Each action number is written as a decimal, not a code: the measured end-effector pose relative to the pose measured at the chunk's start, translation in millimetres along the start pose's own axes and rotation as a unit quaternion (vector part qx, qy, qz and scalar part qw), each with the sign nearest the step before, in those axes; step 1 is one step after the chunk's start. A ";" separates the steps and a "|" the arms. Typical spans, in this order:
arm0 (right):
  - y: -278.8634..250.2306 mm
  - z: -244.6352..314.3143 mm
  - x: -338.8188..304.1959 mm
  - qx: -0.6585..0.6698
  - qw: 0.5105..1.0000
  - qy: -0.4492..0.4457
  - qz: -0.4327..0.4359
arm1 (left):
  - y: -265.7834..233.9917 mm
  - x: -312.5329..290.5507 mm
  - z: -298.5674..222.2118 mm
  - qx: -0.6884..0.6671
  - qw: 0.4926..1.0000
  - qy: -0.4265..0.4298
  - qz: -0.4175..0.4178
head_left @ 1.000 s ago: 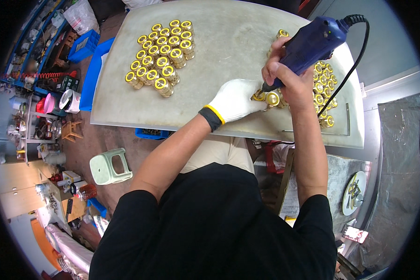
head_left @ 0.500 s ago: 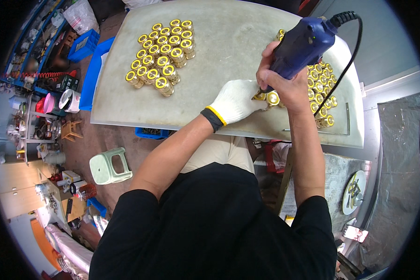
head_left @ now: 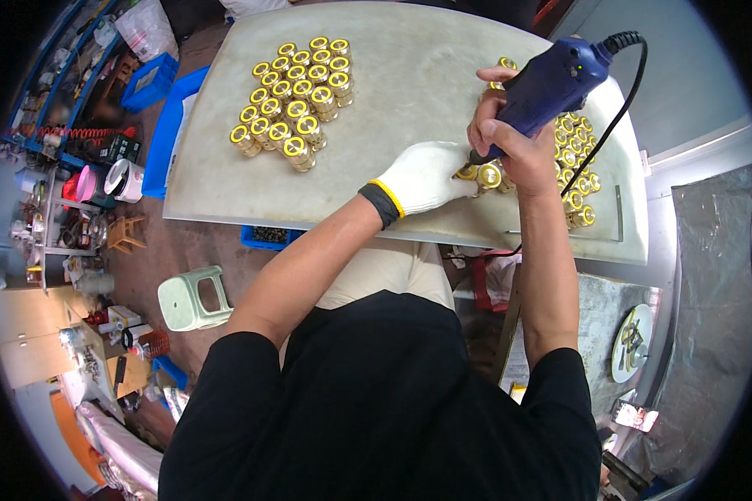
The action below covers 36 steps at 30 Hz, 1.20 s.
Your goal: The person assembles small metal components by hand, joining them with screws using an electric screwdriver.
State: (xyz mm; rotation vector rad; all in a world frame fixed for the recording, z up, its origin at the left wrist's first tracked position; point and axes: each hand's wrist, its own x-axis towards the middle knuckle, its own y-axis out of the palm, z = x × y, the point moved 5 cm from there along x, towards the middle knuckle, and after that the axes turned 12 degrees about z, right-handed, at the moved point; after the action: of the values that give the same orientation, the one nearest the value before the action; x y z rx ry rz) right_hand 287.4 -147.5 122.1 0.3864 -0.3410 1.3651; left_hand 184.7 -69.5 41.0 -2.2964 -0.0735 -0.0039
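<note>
Grey worktable [head_left: 393, 83] spans the upper frame. Left of centre, a pale green plastic stool [head_left: 180, 304] stands below it. Upper left of centre, brass-coloured cylindrical fittings [head_left: 302, 87] stand clustered. Right of centre, the gloved left hand [head_left: 426, 175] clamps a single fitting [head_left: 466, 173] between thumb and fingers. The right hand [head_left: 518, 146] wraps its fingers around a blue corded power tool [head_left: 556, 82], tip just beside that fitting. Further ringed fittings [head_left: 569, 157] stand at right.
</note>
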 end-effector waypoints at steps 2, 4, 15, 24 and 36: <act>3.7 1.8 1.7 -0.010 1.000 -0.006 -0.007 | -9.4 -6.4 -4.0 -0.003 1.000 0.027 -0.005; 13.8 10.9 0.3 0.022 0.998 -0.050 -0.032 | -22.4 -22.8 -6.9 -0.075 0.995 0.034 -0.052; 29.0 -5.7 6.1 0.025 0.998 -0.038 -0.033 | -10.0 -42.7 12.8 -0.123 0.991 -0.028 -0.047; 30.3 -7.0 10.2 0.008 1.000 0.000 -0.009 | -3.9 -32.5 13.6 -0.128 0.990 -0.011 -0.065; 40.1 -14.1 13.9 -0.020 0.998 0.061 -0.018 | 10.6 -34.9 27.0 -0.051 0.986 -0.019 -0.155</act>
State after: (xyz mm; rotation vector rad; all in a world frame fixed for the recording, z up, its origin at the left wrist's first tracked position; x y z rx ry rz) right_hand 250.5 -122.5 118.7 0.2745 -0.2586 1.3382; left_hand 149.9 -58.2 14.2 -2.3653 -0.4586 -0.1261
